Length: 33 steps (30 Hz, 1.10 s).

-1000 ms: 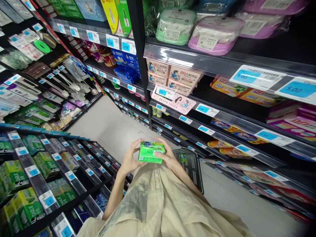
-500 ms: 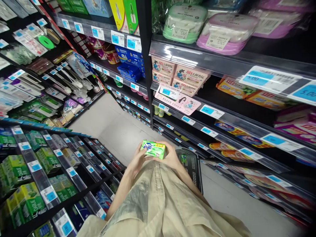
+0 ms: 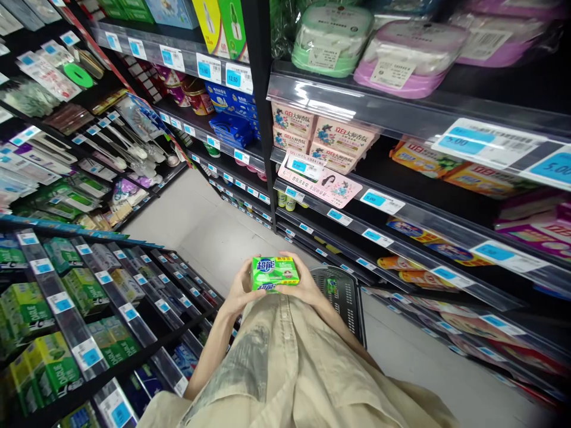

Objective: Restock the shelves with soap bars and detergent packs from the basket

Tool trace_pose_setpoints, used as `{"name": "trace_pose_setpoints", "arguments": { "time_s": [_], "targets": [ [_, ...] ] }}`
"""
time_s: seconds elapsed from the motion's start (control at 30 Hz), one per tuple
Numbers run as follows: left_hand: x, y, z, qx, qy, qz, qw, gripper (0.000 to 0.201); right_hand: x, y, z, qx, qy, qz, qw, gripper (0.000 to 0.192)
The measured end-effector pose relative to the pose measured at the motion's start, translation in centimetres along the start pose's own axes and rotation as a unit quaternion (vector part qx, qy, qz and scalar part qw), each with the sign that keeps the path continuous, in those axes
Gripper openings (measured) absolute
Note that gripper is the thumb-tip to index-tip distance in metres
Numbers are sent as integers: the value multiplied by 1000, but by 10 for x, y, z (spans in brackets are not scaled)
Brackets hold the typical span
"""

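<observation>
Between my two hands is a green and yellow soap pack [image 3: 275, 272] with blue and white lettering, held close in front of my beige shirt. My left hand [image 3: 241, 291] grips its left end, thumb along the lower edge. On the right end, my right hand [image 3: 306, 282] closes around it in the same way. The pack's broad front and part of a lower side face up toward me; its back is hidden. A dark shopping basket [image 3: 338, 300] is beyond my right forearm, low down, with a small green item [image 3: 331, 286] inside.
On the right, shelves hold pink soap packs [image 3: 341, 139], orange packs [image 3: 422, 156] and plastic-lidded tubs [image 3: 332, 40]. The left shelf carries green toothpaste boxes [image 3: 56, 362]. Hanging utensils [image 3: 129, 142] fill the far left rack. Grey floor [image 3: 196, 214] runs between the shelves.
The soap pack has been turned in my hands, so its lettering faces me more squarely and a lower side shows. My left thumb has shifted from its front to the lower edge.
</observation>
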State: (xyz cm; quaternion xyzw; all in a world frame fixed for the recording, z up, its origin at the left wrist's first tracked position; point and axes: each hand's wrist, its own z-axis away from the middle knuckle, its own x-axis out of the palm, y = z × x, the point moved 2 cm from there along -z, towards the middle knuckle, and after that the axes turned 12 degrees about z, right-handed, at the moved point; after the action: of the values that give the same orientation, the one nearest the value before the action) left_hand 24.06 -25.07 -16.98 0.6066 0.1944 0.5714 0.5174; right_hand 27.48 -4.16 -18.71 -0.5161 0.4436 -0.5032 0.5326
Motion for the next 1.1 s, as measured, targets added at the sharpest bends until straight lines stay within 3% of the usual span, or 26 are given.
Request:
{"name": "trace_pose_setpoints", "arguments": {
  "time_s": [0.13, 0.3, 0.57, 0.7, 0.8, 0.97, 1.1],
  "targets": [
    [3, 2, -10, 17, -38, -70, 997, 80, -1, -4, -2, -48, 29, 23, 998, 81],
    [7, 6, -14, 57, -42, -112, 991, 79, -4, -6, -5, -89, 32, 46, 994, 89],
    [6, -1, -13, 61, -36, -129, 989, 78, -7, -1, -3, -79, 22, 57, 995, 95],
    [14, 7, -12, 85, -19, -174, 981, 76, -10, 4, -4, -70, 22, 21, 997, 95],
    [25, 24, -8, 117, -18, -315, 942, 70, -9, 9, -8, -54, 11, 30, 998, 88],
    [48, 46, -2, 120, -98, -536, 830, 80, 4, 17, -15, -104, -16, 158, 982, 72],
    [57, 47, -5, 102, -137, -568, 805, 91, 14, 26, -18, -84, -20, 156, 984, 72]
  ]
}}
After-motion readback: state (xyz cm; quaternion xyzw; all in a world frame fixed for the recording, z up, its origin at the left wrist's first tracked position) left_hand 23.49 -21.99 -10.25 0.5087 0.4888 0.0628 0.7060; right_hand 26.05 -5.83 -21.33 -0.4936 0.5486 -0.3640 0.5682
